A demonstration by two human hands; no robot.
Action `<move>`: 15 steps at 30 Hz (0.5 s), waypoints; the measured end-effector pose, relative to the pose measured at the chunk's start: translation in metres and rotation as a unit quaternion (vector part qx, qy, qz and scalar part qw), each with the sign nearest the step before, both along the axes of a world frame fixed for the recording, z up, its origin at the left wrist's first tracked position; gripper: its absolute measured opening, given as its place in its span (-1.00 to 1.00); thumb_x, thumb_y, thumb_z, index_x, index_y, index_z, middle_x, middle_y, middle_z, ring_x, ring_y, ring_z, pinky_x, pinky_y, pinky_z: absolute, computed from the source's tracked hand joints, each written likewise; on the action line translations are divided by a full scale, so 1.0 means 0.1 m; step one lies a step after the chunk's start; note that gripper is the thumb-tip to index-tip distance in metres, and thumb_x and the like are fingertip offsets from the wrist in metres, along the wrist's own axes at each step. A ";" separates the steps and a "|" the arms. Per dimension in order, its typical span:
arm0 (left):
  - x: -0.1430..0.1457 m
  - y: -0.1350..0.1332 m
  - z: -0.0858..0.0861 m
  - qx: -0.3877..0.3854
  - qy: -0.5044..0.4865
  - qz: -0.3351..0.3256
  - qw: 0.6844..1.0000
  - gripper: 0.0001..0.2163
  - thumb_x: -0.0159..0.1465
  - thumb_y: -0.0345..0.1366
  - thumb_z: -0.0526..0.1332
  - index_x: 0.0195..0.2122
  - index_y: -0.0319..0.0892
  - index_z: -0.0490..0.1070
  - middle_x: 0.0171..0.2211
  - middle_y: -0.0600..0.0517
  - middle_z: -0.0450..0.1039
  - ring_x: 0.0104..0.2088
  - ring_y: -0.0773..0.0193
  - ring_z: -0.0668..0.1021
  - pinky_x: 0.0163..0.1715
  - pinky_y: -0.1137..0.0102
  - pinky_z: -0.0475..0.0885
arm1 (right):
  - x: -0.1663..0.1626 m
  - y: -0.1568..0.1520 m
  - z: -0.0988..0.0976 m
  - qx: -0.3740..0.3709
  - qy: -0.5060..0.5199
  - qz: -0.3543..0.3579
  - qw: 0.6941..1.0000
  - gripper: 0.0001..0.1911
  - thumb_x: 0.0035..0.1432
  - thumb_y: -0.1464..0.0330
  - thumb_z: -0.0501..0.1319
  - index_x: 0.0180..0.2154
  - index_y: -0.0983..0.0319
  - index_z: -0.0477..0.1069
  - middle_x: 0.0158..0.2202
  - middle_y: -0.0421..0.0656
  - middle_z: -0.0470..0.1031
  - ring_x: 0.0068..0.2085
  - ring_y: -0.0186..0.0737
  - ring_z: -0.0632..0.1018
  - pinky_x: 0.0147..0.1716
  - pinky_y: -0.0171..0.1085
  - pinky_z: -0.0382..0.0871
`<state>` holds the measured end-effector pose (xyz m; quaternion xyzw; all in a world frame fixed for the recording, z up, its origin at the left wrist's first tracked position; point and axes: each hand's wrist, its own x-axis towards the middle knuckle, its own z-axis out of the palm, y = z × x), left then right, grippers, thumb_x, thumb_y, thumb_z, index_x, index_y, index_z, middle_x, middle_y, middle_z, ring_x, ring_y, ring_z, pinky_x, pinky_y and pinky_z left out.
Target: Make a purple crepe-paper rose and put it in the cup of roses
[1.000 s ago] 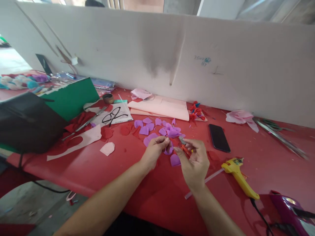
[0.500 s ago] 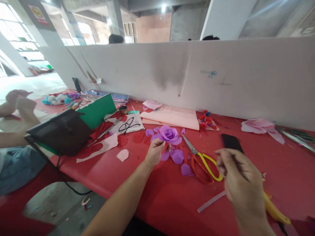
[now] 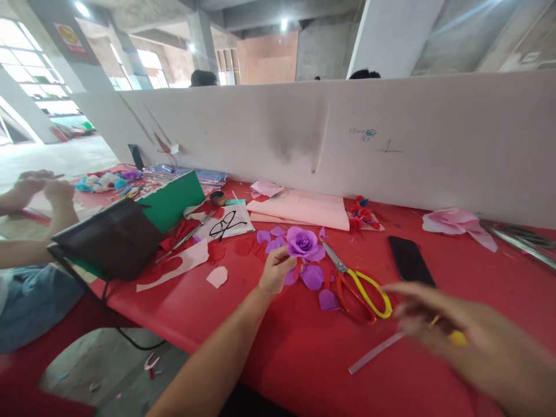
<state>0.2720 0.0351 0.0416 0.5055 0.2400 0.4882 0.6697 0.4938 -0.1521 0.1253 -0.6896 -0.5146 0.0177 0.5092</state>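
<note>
My left hand (image 3: 277,272) is closed, pinching a purple paper rose (image 3: 303,243) from below, its bloom turned upward. Loose purple petals (image 3: 313,277) lie on the table beneath and around the flower. At the lower right, my right hand (image 3: 469,336) is smeared by motion above a yellow tool that looks like a glue gun (image 3: 457,338), mostly hidden by the hand. Whether the fingers grip it I cannot tell. A clear glue stick (image 3: 376,354) lies just left of this hand. Between both hands rest scissors (image 3: 350,278) with one yellow and one red handle.
A black phone (image 3: 410,260) lies behind my right hand. Pink paper sheets (image 3: 304,208), glasses (image 3: 226,225) and a small red flower bunch (image 3: 362,215) are farther back. A black bag (image 3: 113,237) stands left, before a green board (image 3: 176,200). A co-worker's hands (image 3: 43,188) are far left.
My right hand has moved right and down from beside the scissors to over the yellow tool, its fingers loosening from a pinch. My left hand still holds the rose, tilted slightly differently.
</note>
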 end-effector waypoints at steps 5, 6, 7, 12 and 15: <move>0.04 -0.03 -0.01 -0.008 -0.001 0.017 1.000 -0.66 -0.04 0.00 0.33 -0.56 -0.22 0.41 -0.58 0.04 0.37 -0.53 0.36 0.35 -0.43 0.38 0.26 | -0.73 0.51 -0.14 0.024 -0.196 0.084 0.977 -0.90 0.13 0.31 0.20 -0.35 0.10 0.50 -0.38 -0.17 0.56 -0.36 -0.17 0.55 -0.32 -0.20 0.40; 0.04 -0.04 -0.01 -0.009 -0.001 0.020 1.000 -0.66 -0.03 -0.01 0.33 -0.56 -0.22 0.41 -0.58 0.05 0.37 -0.53 0.36 0.35 -0.43 0.39 0.26 | -0.86 0.59 -0.20 0.078 -0.188 0.082 0.976 -0.93 0.12 0.35 0.22 -0.34 0.12 0.49 -0.36 -0.16 0.55 -0.32 -0.18 0.53 -0.24 -0.18 0.39; 0.05 -0.06 -0.01 -0.011 0.001 0.020 1.000 -0.66 -0.02 -0.01 0.32 -0.55 -0.22 0.41 -0.57 0.05 0.36 -0.52 0.36 0.35 -0.43 0.39 0.26 | -0.97 0.66 -0.28 0.122 -0.182 0.065 0.974 -0.96 0.09 0.36 0.25 -0.33 0.13 0.47 -0.36 -0.15 0.53 -0.30 -0.18 0.52 -0.21 -0.18 0.39; 0.11 -0.14 -0.02 -0.016 0.015 -0.007 1.000 -0.70 0.05 -0.06 0.29 -0.55 -0.22 0.39 -0.60 0.09 0.28 -0.52 0.38 0.32 -0.44 0.42 0.23 | -1.11 0.77 -0.62 0.142 -0.129 0.027 0.981 -0.77 0.03 0.36 0.33 -0.21 0.14 0.42 -0.32 -0.14 0.49 -0.27 -0.19 0.49 -0.19 -0.17 0.39; 0.15 -0.18 -0.04 -0.018 0.026 -0.027 0.999 -0.71 0.07 -0.09 0.28 -0.58 -0.22 0.36 -0.61 0.11 0.24 -0.55 0.41 0.29 -0.47 0.45 0.21 | -1.07 0.76 -0.66 0.138 -0.129 0.018 0.982 -0.78 0.07 0.38 0.29 -0.19 0.15 0.44 -0.34 -0.15 0.49 -0.30 -0.21 0.48 -0.21 -0.19 0.38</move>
